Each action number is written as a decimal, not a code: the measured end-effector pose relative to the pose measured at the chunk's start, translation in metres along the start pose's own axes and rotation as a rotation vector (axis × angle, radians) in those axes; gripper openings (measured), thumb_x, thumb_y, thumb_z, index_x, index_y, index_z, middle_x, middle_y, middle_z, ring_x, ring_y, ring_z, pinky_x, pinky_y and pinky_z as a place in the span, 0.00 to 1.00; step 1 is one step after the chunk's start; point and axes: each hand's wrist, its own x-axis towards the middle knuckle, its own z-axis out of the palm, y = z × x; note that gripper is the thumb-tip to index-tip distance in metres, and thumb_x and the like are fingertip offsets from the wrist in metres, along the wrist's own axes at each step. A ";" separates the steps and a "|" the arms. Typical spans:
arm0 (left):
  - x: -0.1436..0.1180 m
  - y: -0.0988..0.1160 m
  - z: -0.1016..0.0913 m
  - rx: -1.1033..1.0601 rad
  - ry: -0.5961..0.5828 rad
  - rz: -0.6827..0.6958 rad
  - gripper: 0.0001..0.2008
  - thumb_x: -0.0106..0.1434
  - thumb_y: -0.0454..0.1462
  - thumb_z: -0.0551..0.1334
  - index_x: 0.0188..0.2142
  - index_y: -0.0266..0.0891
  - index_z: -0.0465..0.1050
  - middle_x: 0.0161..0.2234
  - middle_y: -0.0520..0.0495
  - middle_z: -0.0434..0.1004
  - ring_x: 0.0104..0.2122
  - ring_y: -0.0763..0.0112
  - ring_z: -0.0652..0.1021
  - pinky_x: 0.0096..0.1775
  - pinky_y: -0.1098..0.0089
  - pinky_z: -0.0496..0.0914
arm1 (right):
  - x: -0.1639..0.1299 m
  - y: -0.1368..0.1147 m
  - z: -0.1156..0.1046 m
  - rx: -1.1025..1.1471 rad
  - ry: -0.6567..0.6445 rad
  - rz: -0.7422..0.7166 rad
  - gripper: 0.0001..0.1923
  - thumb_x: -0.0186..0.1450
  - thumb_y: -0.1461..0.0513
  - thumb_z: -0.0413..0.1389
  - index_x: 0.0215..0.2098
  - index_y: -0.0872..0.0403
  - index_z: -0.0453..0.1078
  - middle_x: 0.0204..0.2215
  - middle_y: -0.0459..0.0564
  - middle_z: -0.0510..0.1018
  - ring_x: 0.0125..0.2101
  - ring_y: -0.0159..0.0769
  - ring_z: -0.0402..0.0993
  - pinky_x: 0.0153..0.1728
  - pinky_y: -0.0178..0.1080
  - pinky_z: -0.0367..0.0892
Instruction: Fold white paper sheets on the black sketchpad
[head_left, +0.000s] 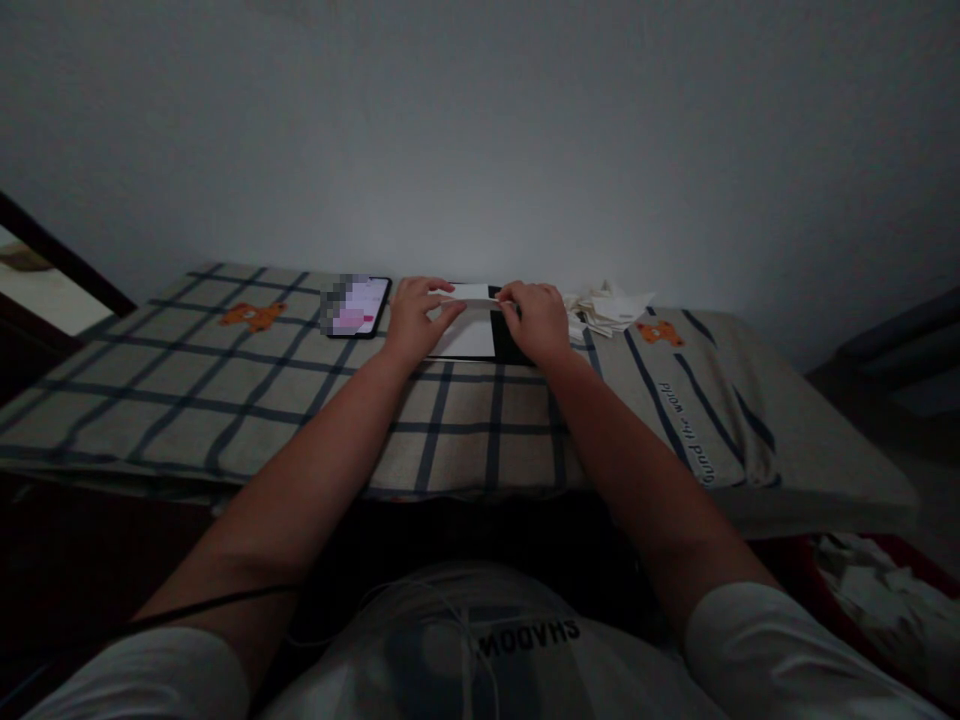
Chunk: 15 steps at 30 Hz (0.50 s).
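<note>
My left hand (pixel 412 318) is closed in a pinch on one end of a thin white paper strip (pixel 480 301). At the strip's other end, the fingers of my right hand (pixel 543 318) pinch it too. The strip is stretched sideways between both hands, just above a white sheet (pixel 466 338). That sheet lies on a flat black board (pixel 511 346), which shows mostly to the right, partly under my right hand. Close to the right hand is a loose heap of small white paper pieces (pixel 609 308).
A phone (pixel 361 306) with a lit screen lies left of my left hand. Checked cloth (pixel 300 400) covers the table, which stands against a grey wall (pixel 480 130). Below the table's right end, a red container (pixel 915 552) holds many paper pieces. A dark cable (pixel 217 601) crosses my left forearm.
</note>
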 end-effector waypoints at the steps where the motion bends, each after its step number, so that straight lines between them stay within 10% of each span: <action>1: 0.001 0.001 -0.001 -0.008 -0.012 -0.003 0.06 0.63 0.44 0.68 0.33 0.46 0.81 0.42 0.47 0.80 0.46 0.58 0.74 0.56 0.56 0.63 | 0.000 0.000 0.000 0.006 -0.001 0.003 0.13 0.72 0.61 0.48 0.45 0.52 0.74 0.40 0.57 0.81 0.43 0.49 0.72 0.50 0.49 0.59; 15: -0.004 -0.001 0.006 0.026 -0.066 0.237 0.15 0.68 0.51 0.62 0.39 0.45 0.82 0.38 0.47 0.83 0.42 0.62 0.76 0.52 0.55 0.67 | 0.000 -0.008 -0.007 0.065 -0.059 -0.162 0.17 0.75 0.58 0.48 0.46 0.54 0.79 0.46 0.55 0.83 0.48 0.47 0.74 0.50 0.48 0.60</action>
